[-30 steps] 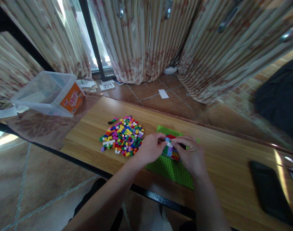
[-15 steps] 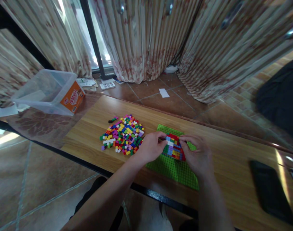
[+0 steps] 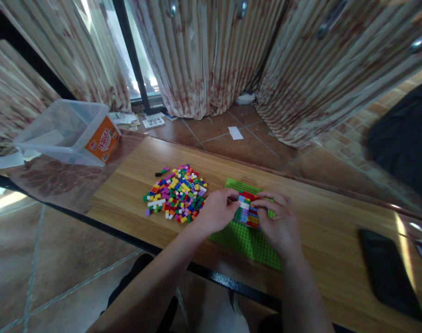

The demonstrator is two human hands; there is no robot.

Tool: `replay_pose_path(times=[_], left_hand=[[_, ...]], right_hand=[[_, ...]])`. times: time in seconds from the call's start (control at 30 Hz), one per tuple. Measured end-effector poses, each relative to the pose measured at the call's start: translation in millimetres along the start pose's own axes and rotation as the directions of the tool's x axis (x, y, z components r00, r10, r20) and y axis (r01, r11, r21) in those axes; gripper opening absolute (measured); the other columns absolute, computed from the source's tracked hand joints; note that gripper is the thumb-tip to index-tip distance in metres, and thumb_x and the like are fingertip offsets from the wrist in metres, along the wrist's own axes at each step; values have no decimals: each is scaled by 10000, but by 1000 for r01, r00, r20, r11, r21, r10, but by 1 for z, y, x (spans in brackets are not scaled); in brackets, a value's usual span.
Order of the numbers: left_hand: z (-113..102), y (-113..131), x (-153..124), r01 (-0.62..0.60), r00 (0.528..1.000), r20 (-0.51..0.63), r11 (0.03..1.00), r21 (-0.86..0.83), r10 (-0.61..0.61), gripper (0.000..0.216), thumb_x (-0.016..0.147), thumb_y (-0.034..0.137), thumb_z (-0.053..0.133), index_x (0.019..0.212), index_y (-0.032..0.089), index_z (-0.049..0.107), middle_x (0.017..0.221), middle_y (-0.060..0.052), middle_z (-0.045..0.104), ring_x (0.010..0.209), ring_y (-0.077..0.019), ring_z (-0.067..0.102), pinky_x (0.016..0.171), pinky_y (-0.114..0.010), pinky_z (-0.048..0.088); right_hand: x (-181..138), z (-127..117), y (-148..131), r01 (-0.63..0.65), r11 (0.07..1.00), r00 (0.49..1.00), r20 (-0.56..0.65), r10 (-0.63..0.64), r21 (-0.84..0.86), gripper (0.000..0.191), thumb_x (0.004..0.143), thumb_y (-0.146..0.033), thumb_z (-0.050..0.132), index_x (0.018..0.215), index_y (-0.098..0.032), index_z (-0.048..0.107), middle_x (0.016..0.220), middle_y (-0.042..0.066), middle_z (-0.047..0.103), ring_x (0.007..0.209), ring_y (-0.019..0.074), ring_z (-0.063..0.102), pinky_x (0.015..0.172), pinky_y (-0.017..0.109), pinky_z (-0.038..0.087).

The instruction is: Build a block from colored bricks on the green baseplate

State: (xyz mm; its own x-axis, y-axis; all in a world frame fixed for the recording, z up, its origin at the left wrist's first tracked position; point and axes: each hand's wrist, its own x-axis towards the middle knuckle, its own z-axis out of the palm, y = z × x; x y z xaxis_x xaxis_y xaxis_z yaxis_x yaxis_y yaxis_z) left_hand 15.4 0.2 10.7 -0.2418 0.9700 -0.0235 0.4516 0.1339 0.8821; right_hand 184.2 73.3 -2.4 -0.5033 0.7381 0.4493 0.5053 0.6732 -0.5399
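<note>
A green studded baseplate (image 3: 240,238) lies on the wooden table (image 3: 329,222). On it stands a small block of many-coloured bricks (image 3: 247,212). My left hand (image 3: 216,213) is curled at the block's left side, fingertips pinched against it. My right hand (image 3: 278,224) is curled at its right side, fingers bent over the block's top edge. To the left of my hands lies a heap of loose small bricks (image 3: 178,194) in several colours.
A clear plastic tub with an orange label (image 3: 70,134) stands on a patterned surface at the far left. A black phone (image 3: 387,273) lies on the table's right part. Curtains hang behind, over a tiled floor with papers (image 3: 153,121).
My right hand drew back to the right, baring the brick block, then closed over its right side again. My left hand stayed at the block's left side.
</note>
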Motion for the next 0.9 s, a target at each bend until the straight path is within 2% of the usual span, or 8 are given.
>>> replay_pose_path(times=[0.13, 0.33, 0.9], left_hand=[[0, 0, 0, 0, 1000, 2, 1000, 5, 0, 182, 877, 153, 572, 992, 160, 713, 997, -65, 754, 918, -190, 691, 904, -333, 529], [0, -1, -1, -10, 1000, -5, 1000, 27, 11, 199, 882, 166, 578, 1035, 155, 705, 1019, -74, 754, 920, -192, 694, 894, -337, 533], [1, -1, -1, -18, 1000, 0, 999, 40, 18, 202, 874, 159, 572, 1026, 160, 705, 1022, -70, 754, 929, -194, 692, 900, -333, 532]], right_hand=[[1, 0, -2, 3, 1000, 999, -39, -2, 8, 245, 842, -162, 526, 790, -261, 744, 1042, 51, 698, 1033, 242, 575, 925, 462, 452], [0, 6, -5, 37, 999, 999, -30, -37, 8, 256, 855, -161, 523, 804, -274, 747, 1047, 44, 694, 1025, 237, 570, 928, 463, 446], [-4, 13, 0, 8, 999, 999, -49, -6, 49, 282, 884, -187, 523, 813, -296, 773, 1005, 41, 717, 1011, 233, 588, 926, 478, 464]])
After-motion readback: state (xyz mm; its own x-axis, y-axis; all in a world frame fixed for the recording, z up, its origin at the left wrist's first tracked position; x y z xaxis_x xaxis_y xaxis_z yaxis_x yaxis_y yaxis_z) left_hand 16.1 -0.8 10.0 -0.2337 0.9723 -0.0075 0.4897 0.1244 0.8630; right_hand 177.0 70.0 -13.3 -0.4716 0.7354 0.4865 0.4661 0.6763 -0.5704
